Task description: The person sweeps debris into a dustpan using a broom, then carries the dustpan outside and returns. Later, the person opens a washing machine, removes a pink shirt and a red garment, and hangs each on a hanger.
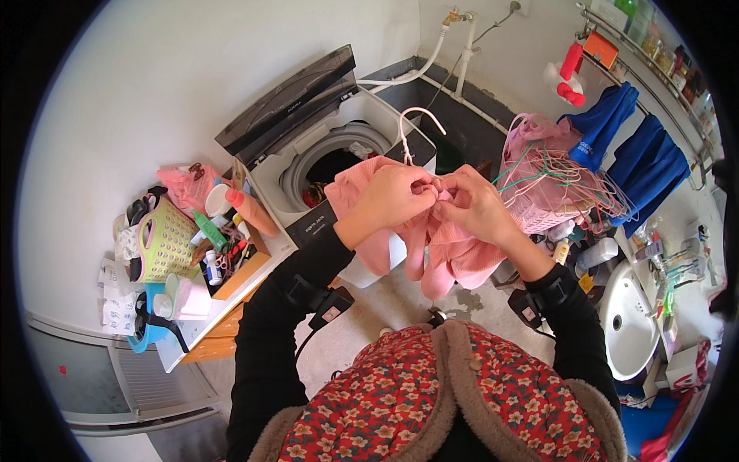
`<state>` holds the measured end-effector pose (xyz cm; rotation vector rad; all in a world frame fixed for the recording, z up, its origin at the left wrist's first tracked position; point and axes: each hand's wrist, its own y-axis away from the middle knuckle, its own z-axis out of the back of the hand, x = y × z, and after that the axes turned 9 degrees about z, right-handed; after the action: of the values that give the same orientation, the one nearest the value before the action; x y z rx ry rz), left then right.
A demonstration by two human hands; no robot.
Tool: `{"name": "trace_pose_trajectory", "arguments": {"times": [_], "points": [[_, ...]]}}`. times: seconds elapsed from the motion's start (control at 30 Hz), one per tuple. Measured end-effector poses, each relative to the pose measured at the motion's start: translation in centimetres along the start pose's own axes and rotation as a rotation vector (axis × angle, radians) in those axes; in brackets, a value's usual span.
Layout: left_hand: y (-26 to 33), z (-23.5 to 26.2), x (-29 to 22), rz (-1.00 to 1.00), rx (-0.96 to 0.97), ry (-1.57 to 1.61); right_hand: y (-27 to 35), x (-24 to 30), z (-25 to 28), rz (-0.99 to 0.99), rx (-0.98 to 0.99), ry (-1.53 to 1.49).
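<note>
A pink ribbed garment [466, 250] hangs from a white hanger [406, 131], whose hook rises above the cloth. My left hand [394, 199] and my right hand [481, 206] meet at the garment's upper middle edge. Both pinch the pink cloth with thumbs and fingertips close together. Whatever small detail lies between the fingertips is hidden. Behind the garment stands a top-loading washing machine [314, 215] with its dark lid [289, 104] raised. Some laundry shows inside its drum.
At left, a cabinet top [269, 258] carries a green basket [165, 239], bottles and a box of small items. On the right, a pink basket [539, 208] bears many wire hangers [550, 173], near blue cloths [650, 162] and a white washbasin [627, 323].
</note>
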<state>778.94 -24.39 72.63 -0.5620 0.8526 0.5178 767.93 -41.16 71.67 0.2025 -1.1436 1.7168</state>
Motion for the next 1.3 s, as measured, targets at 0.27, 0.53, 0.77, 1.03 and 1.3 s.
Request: {"name": "trace_pose_trajectory", "arguments": {"times": [0.27,0.53,0.77,1.03,1.3], "points": [[0.3,1.7,-1.2,0.136,0.265,0.005,0.3,0.1,0.0,-0.019,0.013,0.063],[0.7,1.2,-1.1,0.024,0.191,-0.193,0.2,-0.5,0.3,-0.052,0.074,-0.009],[1.1,1.1,-1.1,0.086,0.227,-0.069,0.3,-1.1,0.1,-0.034,0.038,-0.110],[1.4,0.8,-1.0,0.123,0.255,-0.096,0.4,-1.1,0.2,-0.042,0.082,-0.114],[1.9,1.0,-0.5,0.107,0.283,-0.065,0.6,-1.1,0.4,-0.075,0.139,-0.166]]}}
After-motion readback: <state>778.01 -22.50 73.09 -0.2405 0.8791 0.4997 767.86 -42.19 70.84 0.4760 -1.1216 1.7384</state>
